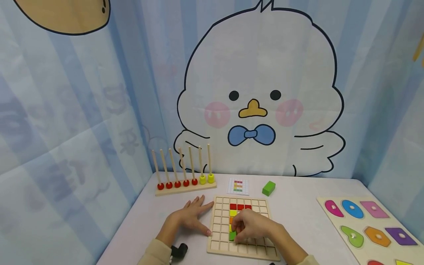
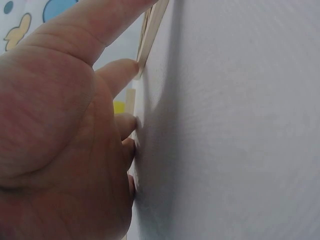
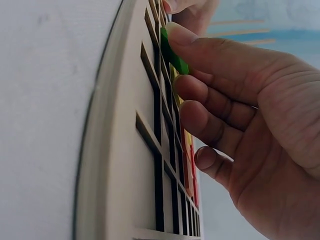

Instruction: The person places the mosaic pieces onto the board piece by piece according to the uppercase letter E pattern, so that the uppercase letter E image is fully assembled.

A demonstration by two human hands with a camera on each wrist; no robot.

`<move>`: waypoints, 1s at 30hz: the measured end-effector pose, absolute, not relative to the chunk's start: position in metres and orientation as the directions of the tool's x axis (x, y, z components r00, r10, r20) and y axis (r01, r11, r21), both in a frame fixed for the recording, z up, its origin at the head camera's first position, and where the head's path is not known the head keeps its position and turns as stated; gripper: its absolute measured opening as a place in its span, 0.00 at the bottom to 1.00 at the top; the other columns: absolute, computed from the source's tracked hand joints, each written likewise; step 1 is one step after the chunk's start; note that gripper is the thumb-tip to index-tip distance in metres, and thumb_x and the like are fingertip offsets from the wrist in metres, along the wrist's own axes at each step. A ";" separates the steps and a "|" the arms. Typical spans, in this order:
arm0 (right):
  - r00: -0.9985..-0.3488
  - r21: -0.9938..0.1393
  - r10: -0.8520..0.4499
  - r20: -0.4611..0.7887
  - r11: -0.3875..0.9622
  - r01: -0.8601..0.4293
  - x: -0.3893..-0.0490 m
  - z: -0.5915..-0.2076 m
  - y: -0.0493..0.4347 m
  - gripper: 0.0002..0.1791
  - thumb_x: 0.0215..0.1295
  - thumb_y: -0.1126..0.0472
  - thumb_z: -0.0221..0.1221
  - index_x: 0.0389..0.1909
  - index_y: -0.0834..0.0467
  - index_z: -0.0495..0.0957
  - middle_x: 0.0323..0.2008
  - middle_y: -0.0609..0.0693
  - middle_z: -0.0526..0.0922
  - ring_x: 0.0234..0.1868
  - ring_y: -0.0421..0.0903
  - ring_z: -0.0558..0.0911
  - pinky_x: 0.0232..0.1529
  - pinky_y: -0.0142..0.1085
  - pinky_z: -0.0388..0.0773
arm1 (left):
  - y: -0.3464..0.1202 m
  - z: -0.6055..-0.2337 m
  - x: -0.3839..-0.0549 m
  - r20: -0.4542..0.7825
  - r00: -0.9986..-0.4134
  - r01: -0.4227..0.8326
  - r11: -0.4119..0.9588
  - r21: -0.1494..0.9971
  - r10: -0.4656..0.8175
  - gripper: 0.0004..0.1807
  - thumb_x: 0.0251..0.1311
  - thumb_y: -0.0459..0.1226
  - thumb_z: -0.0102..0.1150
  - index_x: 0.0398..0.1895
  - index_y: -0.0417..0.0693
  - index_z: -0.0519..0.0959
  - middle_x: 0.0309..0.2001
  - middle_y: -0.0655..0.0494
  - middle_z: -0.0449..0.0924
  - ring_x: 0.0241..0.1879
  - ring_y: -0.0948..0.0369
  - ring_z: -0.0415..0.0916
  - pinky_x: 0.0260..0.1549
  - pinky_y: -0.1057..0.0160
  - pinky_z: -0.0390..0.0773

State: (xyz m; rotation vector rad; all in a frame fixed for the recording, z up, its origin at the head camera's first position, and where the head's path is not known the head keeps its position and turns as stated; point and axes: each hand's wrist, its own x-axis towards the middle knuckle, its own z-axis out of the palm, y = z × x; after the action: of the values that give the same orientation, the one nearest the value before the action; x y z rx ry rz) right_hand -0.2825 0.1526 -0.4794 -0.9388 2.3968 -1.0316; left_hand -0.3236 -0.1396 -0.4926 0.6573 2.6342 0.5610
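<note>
A wooden grid board (image 1: 243, 254) lies on the table, its frame raised around small square cells. My right hand (image 1: 253, 225) is over the board's middle, fingers curled, thumb and forefinger pinching a small green block (image 3: 172, 54) at the grid. Above that block run a yellow block (image 1: 233, 213) and an orange block (image 1: 231, 220), partly hidden by the hand. A row of red blocks (image 1: 239, 207) fills cells nearer the back. My left hand (image 1: 192, 217) rests palm down on the table with spread fingers, thumb and forefinger touching the board's left edge.
Behind the board lie a pattern card (image 1: 238, 186) and a green block (image 1: 268, 188). A peg stand (image 1: 185, 190) with red and yellow beads stands at the back left. A shape puzzle board (image 1: 356, 221) lies on the right. Curtains enclose the table.
</note>
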 end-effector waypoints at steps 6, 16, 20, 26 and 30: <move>-0.717 -0.737 -0.694 -0.067 0.519 -0.434 -0.281 -0.479 0.153 0.13 0.51 0.60 0.80 0.34 0.53 0.86 0.25 0.40 0.82 0.27 0.32 0.77 0.30 0.26 0.76 | -0.139 -0.492 -0.323 -0.239 -0.822 0.372 0.806 0.460 0.516 0.59 0.47 0.66 0.76 0.83 0.69 0.58 0.85 0.43 0.40 0.85 0.44 0.35 0.81 0.37 0.37; -0.755 -0.732 -0.656 0.031 0.499 -0.463 -0.281 -0.464 0.168 0.12 0.61 0.59 0.74 0.43 0.57 0.87 0.30 0.41 0.83 0.31 0.34 0.78 0.34 0.28 0.79 | -0.140 -0.490 -0.322 -0.242 -0.822 0.368 0.805 0.465 0.516 0.59 0.46 0.65 0.76 0.83 0.68 0.58 0.85 0.43 0.40 0.85 0.43 0.35 0.81 0.36 0.37; -0.778 -0.714 -0.623 0.079 0.510 -0.480 -0.283 -0.459 0.176 0.16 0.64 0.57 0.72 0.51 0.58 0.86 0.32 0.41 0.82 0.31 0.35 0.77 0.33 0.29 0.77 | -0.141 -0.490 -0.322 -0.246 -0.821 0.366 0.805 0.467 0.516 0.59 0.47 0.65 0.77 0.83 0.67 0.58 0.85 0.42 0.39 0.85 0.43 0.34 0.81 0.37 0.37; -0.819 -0.718 -0.560 0.123 0.519 -0.463 -0.283 -0.457 0.191 0.24 0.66 0.57 0.70 0.61 0.58 0.81 0.38 0.49 0.83 0.31 0.39 0.75 0.30 0.29 0.75 | -0.140 -0.491 -0.321 -0.244 -0.820 0.367 0.804 0.468 0.517 0.59 0.46 0.64 0.77 0.83 0.67 0.58 0.85 0.42 0.40 0.85 0.43 0.35 0.81 0.37 0.37; -0.847 -0.715 -0.515 0.132 0.542 -0.441 -0.284 -0.457 0.209 0.26 0.66 0.57 0.71 0.62 0.60 0.79 0.40 0.51 0.83 0.31 0.39 0.76 0.31 0.29 0.76 | -0.140 -0.490 -0.322 -0.246 -0.820 0.368 0.805 0.466 0.517 0.59 0.46 0.65 0.77 0.83 0.68 0.58 0.85 0.42 0.40 0.85 0.44 0.35 0.81 0.37 0.37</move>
State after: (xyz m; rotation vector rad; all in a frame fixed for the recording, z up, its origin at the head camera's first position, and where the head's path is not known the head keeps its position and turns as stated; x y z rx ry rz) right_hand -0.2837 0.2089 -0.4575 -0.8312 2.6754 -1.1996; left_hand -0.3221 -0.1404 -0.4905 0.6687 2.6291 0.5727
